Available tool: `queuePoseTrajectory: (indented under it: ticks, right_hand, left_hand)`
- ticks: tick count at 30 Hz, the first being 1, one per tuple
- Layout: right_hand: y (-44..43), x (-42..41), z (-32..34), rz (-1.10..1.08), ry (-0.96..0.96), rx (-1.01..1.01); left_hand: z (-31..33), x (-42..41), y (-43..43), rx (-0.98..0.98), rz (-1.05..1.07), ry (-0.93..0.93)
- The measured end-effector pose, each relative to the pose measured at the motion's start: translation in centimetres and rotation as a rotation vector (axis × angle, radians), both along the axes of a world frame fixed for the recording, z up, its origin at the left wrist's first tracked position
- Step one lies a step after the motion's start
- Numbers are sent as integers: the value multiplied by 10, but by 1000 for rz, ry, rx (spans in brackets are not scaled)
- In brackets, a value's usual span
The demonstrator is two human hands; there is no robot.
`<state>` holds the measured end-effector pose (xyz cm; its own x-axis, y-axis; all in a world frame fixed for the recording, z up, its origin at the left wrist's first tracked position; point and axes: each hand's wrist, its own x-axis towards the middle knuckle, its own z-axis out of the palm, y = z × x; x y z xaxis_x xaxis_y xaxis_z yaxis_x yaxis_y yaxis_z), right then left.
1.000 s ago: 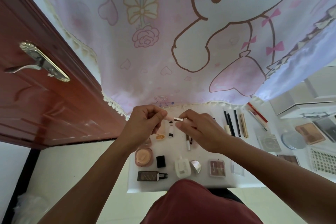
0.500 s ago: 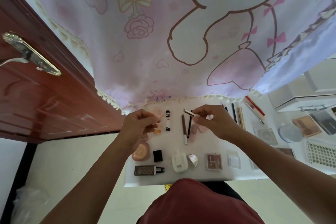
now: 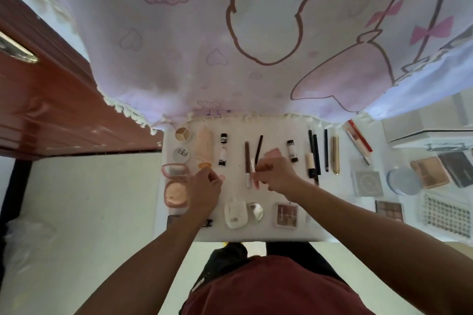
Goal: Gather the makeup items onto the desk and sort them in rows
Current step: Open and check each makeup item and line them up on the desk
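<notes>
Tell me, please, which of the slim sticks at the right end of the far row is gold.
The gold tube lying just right of the three thin pencils, which are dark; it is also thicker.

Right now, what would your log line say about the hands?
stage: sorting | left hand: pinches pink piece | right hand: pinches pale stick | desk: makeup in rows

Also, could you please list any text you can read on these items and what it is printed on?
"blbl", roughly: on the round white lid.
Too small to read: the label on the white bottle.
Too blurred to read: the print on the red box.
</notes>
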<state>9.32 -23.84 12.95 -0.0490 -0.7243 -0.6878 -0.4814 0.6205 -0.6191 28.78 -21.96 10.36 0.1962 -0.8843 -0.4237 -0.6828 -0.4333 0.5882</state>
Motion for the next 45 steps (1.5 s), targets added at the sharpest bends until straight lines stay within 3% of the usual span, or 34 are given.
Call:
queuePoseTrajectory:
  ticks: [14, 22, 26, 30, 38, 45]
  right_hand:
    - [-36, 60, -54, 355, 191, 159]
    - [-33, 62, -62, 427, 238, 158]
    - [-42, 39, -54, 310, 224, 67]
    - [-61, 5, -40, 286, 404, -78]
    - [-76, 14, -43, 492, 595, -83]
    - [-80, 25, -50, 387, 503, -37]
  left_hand:
    - [-30, -9, -14, 96, -175, -354]
    - [-24, 1, -12, 131, -174, -298]
    - [-14, 7, -14, 94, -158, -252]
    - [-4, 12, -12, 44, -137, -210]
    - [13, 8, 1, -38, -96, -148]
    - [26, 17, 17, -38, -84, -126]
